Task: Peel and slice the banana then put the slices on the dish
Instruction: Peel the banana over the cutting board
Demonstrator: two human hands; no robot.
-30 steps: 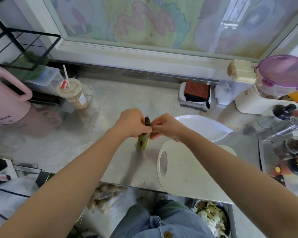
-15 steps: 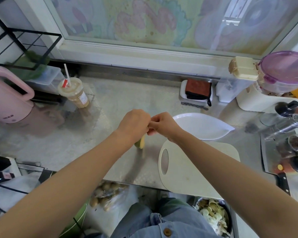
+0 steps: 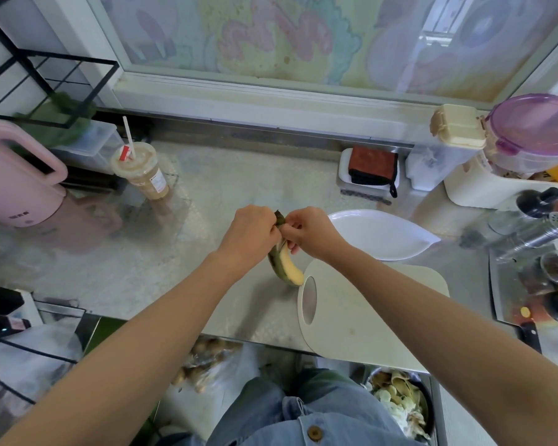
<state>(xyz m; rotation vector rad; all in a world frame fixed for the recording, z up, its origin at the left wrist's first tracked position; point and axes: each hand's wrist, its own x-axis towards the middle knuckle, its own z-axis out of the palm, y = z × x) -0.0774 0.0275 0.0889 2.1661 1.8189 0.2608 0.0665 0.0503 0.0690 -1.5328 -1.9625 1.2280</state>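
The left hand [image 3: 248, 233] is curled round the upper part of the banana [image 3: 289, 268], just below the dark stem that sticks up between the two hands. The right hand [image 3: 310, 233] meets it there, fingers bent and pinching at the top of the fruit, most likely on a strip of peel, though the strip itself is hidden by the knuckles. The banana hangs down and toward the person from this grip, its lower tip just beside the hole end of the pale cutting board [image 3: 368, 310]; whether the tip touches the table [image 3: 239, 188] cannot be told. Along the side facing the camera the cream flesh is bare, while greenish, dark-streaked peel clings to the left side.

So the peeling looks begun but not finished: one side is open and the rest of the skin is on the fruit. Nothing has been cut; the board carries no slices, and the white leaf-shaped dish [image 3: 384, 233] just beyond it holds none. Stripping the remaining peel, slicing on the board and moving the pieces to the dish are all left to do
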